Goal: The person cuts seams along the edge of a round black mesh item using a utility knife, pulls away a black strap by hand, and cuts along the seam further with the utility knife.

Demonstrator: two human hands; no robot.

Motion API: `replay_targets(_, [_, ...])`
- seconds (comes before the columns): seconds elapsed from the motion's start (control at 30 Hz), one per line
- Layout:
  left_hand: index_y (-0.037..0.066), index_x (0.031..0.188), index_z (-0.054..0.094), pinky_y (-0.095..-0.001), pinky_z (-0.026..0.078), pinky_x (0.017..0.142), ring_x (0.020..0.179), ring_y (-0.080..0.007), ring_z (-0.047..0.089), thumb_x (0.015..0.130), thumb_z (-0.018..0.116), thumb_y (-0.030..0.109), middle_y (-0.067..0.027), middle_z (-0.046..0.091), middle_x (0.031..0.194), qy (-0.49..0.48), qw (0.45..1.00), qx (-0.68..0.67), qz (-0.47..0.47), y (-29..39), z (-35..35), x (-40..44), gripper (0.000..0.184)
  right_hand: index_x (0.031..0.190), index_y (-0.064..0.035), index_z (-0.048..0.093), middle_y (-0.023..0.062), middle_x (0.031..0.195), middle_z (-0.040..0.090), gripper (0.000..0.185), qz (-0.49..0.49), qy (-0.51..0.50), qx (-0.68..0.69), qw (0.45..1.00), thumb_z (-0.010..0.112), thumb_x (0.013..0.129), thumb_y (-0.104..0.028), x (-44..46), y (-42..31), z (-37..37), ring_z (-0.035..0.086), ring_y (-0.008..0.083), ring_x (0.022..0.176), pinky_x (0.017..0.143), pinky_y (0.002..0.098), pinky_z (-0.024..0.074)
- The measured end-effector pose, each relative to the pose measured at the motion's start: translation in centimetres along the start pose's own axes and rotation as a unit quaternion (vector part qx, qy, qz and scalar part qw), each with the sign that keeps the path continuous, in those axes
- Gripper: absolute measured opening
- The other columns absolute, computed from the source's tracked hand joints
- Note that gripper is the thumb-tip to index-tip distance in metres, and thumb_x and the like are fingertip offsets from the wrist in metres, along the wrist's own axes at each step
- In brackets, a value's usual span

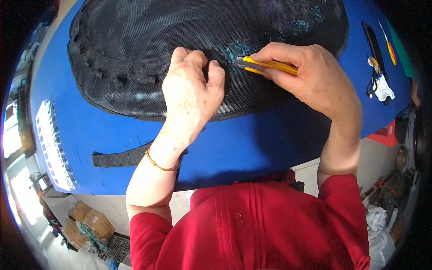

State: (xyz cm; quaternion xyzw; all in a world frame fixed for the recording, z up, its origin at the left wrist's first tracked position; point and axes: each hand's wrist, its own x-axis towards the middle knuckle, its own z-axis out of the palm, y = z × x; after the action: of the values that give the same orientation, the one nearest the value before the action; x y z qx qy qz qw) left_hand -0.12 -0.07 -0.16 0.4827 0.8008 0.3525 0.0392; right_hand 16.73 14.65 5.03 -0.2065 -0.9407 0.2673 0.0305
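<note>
A large oval piece of black mesh fabric lies on the blue table, with a black webbing strap and small loops running along its near left part. My left hand is closed on the strap, its fingertips curled and partly hidden. My right hand grips a yellow box cutter, blade pointing left, just above the mesh and close to my left fingers. Blue-green thread scraps lie on the mesh beside the blade.
On the blue table, a loose black strap piece lies by my left forearm. At the right are a yellow-and-red handled tool, a black strip and a white crumpled item. Cardboard boxes stand on the floor.
</note>
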Motion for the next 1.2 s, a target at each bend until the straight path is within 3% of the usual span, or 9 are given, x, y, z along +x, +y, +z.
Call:
replay_targets(0.4, [-0.003,0.079,0.061,-0.0454,0.055,0.071,0.078,-0.0363,0.064,0.088,0.07,0.011,-0.0192,0.061,0.087,-0.003,1.0,0.0,0.002,0.1,0.0,0.0,0.019,0.115,-0.0097,0.073,0.0083,0.101,0.077,0.023,-0.031,0.0,0.001,1.0,0.072,0.092,-0.009,0.0,0.3,-0.4,0.076,0.0235,0.089,0.081,0.0309,0.057])
replay_targets(0.57, [-0.003,0.078,0.061,-0.0459,0.057,0.072,0.079,-0.0377,0.065,0.087,0.068,0.01,-0.0203,0.061,0.088,-0.006,1.0,-0.003,-0.003,0.1,0.0,0.0,0.017,0.117,-0.0045,0.072,0.0095,0.102,0.076,0.023,-0.045,0.077,0.08,0.993,0.071,0.094,-0.005,0.4,0.2,0.3,0.074,0.0166,0.089,0.08,0.0262,0.0551])
replay_targets(0.7, [-0.002,0.078,0.062,-0.0453,0.058,0.071,0.077,-0.0383,0.066,0.086,0.067,0.009,-0.0214,0.062,0.088,-0.005,1.0,-0.012,-0.006,0.1,0.0,0.1,0.015,0.118,-0.0051,0.071,0.0093,0.103,0.076,0.023,-0.036,0.082,0.066,0.994,0.071,0.095,-0.007,0.9,-0.1,1.7,0.074,0.0167,0.089,0.079,0.0265,0.0554])
replay_targets(0.77, [-0.002,0.077,0.062,-0.0453,0.058,0.07,0.077,-0.0381,0.066,0.086,0.067,0.009,-0.0214,0.062,0.088,-0.002,1.0,-0.007,0.005,-0.1,0.1,0.1,0.015,0.109,-0.0118,0.073,0.0127,0.092,0.074,0.018,-0.056,0.136,0.083,0.986,0.072,0.092,-0.017,1.3,0.0,2.5,0.073,0.0332,0.083,0.07,0.0391,0.0571])
replay_targets(0.8, [-0.002,0.077,0.062,-0.0453,0.058,0.07,0.076,-0.0379,0.066,0.085,0.067,0.009,-0.0215,0.062,0.088,0.001,1.0,-0.002,0.017,-0.2,0.1,0.1,0.015,0.109,-0.0118,0.073,0.0127,0.092,0.074,0.018,-0.058,0.135,0.083,0.986,0.072,0.092,-0.017,1.3,0.0,2.4,0.073,0.0332,0.083,0.07,0.0391,0.0571])
replay_targets(0.87, [-0.002,0.077,0.062,-0.0454,0.058,0.07,0.076,-0.0379,0.066,0.085,0.067,0.009,-0.0214,0.062,0.087,0.002,1.0,-0.004,0.012,-0.2,0.1,0.1,0.015,0.119,-0.0058,0.07,0.009,0.105,0.076,0.024,-0.023,0.084,0.063,0.994,0.072,0.095,-0.01,1.3,-0.2,2.1,0.075,0.0177,0.091,0.08,0.0273,0.0566])
replay_targets(0.9, [-0.002,0.076,0.062,-0.0454,0.058,0.069,0.076,-0.0379,0.066,0.085,0.067,0.009,-0.0214,0.062,0.087,0.001,1.0,-0.006,0.009,-0.1,0.1,0.1,0.015,0.119,-0.0058,0.07,0.009,0.105,0.076,0.024,-0.024,0.084,0.062,0.994,0.072,0.095,-0.01,1.4,-0.1,2.3,0.075,0.0177,0.091,0.08,0.0273,0.0566])
replay_targets(0.97, [-0.002,0.076,0.062,-0.0454,0.058,0.069,0.076,-0.0377,0.066,0.085,0.067,0.009,-0.0212,0.062,0.087,0.002,1.0,-0.007,0.007,-0.1,0.0,0.1,0.015,0.111,-0.0124,0.072,0.0128,0.091,0.074,0.018,-0.058,0.158,0.09,0.982,0.072,0.093,-0.019,1.7,0.2,3.1,0.073,0.0335,0.081,0.067,0.039,0.0572])
replay_targets(1.2, [-0.002,0.075,0.061,-0.0453,0.058,0.069,0.076,-0.0369,0.066,0.084,0.066,0.008,-0.0202,0.062,0.085,0.003,1.0,0.0,0.018,-0.2,0.1,0.1,0.015,0.111,-0.0121,0.073,0.0133,0.09,0.074,0.018,-0.062,0.163,0.099,0.98,0.072,0.093,-0.018,1.9,0.3,3.7,0.073,0.0331,0.078,0.066,0.0383,0.0571])
